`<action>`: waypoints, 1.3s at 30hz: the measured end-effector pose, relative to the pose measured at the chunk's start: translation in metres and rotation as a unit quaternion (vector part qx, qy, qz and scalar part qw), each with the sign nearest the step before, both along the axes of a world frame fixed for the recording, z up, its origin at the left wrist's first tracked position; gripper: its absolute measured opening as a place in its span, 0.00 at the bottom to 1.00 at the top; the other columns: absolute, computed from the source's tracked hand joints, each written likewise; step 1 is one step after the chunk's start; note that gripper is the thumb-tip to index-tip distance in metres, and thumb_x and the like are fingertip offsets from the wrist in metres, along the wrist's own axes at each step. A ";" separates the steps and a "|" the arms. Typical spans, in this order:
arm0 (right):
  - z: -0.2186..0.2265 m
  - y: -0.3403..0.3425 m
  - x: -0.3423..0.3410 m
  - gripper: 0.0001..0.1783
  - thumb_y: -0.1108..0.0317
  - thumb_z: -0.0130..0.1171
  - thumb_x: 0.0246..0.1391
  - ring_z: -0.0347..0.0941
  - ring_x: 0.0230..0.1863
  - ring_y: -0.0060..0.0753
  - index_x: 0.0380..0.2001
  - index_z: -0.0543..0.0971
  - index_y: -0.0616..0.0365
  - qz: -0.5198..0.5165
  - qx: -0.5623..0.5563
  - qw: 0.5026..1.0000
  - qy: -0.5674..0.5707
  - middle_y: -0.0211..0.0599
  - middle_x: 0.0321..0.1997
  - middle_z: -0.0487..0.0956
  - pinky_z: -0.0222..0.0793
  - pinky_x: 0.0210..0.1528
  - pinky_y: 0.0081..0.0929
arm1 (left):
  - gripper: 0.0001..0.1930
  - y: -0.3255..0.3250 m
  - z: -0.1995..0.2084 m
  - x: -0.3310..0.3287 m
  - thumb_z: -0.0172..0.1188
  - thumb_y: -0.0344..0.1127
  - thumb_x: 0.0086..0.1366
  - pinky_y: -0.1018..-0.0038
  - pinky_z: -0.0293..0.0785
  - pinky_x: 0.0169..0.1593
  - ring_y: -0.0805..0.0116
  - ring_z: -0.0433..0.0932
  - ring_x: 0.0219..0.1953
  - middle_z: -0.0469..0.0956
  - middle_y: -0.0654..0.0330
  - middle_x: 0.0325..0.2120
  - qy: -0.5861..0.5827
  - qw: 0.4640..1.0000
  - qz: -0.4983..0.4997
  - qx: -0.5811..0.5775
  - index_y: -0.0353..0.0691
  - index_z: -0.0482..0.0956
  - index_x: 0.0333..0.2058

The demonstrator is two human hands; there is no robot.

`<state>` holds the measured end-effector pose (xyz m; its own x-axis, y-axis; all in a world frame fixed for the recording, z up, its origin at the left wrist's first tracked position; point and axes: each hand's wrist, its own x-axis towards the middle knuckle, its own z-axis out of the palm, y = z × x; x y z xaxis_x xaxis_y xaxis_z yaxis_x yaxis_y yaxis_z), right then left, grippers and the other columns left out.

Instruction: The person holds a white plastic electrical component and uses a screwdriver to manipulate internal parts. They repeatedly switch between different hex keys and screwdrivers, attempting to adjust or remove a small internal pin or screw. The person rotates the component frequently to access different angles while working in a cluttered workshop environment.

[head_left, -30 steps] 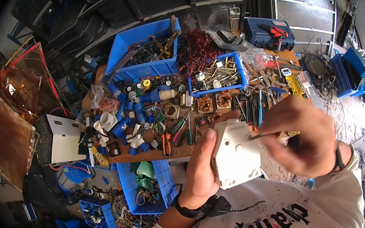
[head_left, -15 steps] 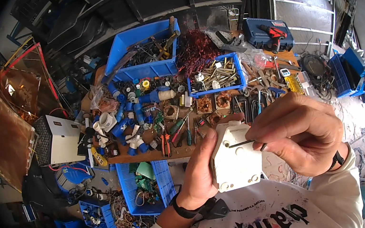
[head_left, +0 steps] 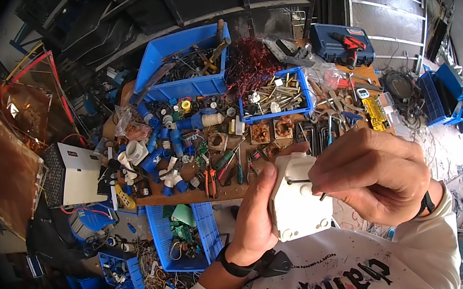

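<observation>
My left hand (head_left: 254, 219) grips a white plastic electrical box (head_left: 296, 201) from its left side, thumb along the front edge. My right hand (head_left: 374, 174) is closed around a thin dark metal tool or screw (head_left: 302, 182) whose tip touches the top face of the box. Both hands hold the box close to my chest, above a white printed shirt (head_left: 321, 276). A dark watch is on my left wrist.
A cluttered wooden workbench (head_left: 191, 195) lies ahead with pliers, screwdrivers and blue fittings. Two blue bins (head_left: 185, 88) (head_left: 275, 114) hold tools and metal parts beside a tangle of copper wire (head_left: 249, 65). A blue crate (head_left: 189, 237) sits below the bench; a white appliance (head_left: 71, 174) at left.
My right hand has shifted down and left, bringing the thin tool from the box's upper edge onto its top face. The box has tilted slightly in my left hand.
</observation>
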<state>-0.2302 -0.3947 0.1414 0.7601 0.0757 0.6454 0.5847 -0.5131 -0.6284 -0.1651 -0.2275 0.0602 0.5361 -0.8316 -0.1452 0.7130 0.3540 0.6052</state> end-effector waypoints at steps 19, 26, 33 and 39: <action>-0.008 -0.004 0.014 0.09 0.84 0.64 0.48 0.82 0.35 0.40 0.34 0.84 0.65 0.071 -0.020 0.997 -0.001 0.43 0.34 0.83 0.80 0.40 0.32 | 0.31 0.005 -0.010 0.003 0.38 0.55 0.76 0.72 0.75 0.54 0.71 0.77 0.52 0.74 0.58 0.53 0.029 0.999 -0.031 -0.008 0.35 0.60 0.66; -0.015 -0.005 0.016 0.10 0.82 0.68 0.47 0.81 0.34 0.39 0.35 0.83 0.64 0.083 -0.013 0.995 -0.055 0.43 0.35 0.82 0.79 0.36 0.32 | 0.32 0.005 -0.005 0.001 0.39 0.56 0.76 0.71 0.76 0.53 0.70 0.77 0.51 0.76 0.58 0.51 0.022 0.999 -0.018 -0.023 0.35 0.60 0.65; -0.014 -0.001 0.011 0.10 0.78 0.72 0.47 0.81 0.33 0.39 0.33 0.81 0.65 0.050 -0.013 0.998 -0.042 0.45 0.34 0.81 0.78 0.33 0.30 | 0.33 0.003 -0.004 0.002 0.41 0.57 0.75 0.72 0.76 0.51 0.70 0.78 0.49 0.76 0.58 0.49 0.000 1.000 -0.008 -0.002 0.35 0.60 0.65; -0.011 0.006 0.004 0.11 0.77 0.74 0.44 0.81 0.33 0.38 0.31 0.81 0.65 0.030 0.061 0.998 0.016 0.45 0.31 0.82 0.78 0.35 0.29 | 0.33 0.005 -0.005 0.002 0.39 0.56 0.75 0.72 0.76 0.52 0.70 0.78 0.49 0.76 0.57 0.50 0.004 1.000 0.008 -0.008 0.34 0.60 0.65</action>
<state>-0.2264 -0.3892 0.1299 0.7771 0.0432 0.6279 0.5901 -0.3968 -0.7030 -0.1629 -0.2224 0.0549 0.5486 -0.8249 -0.1363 0.7122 0.3757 0.5931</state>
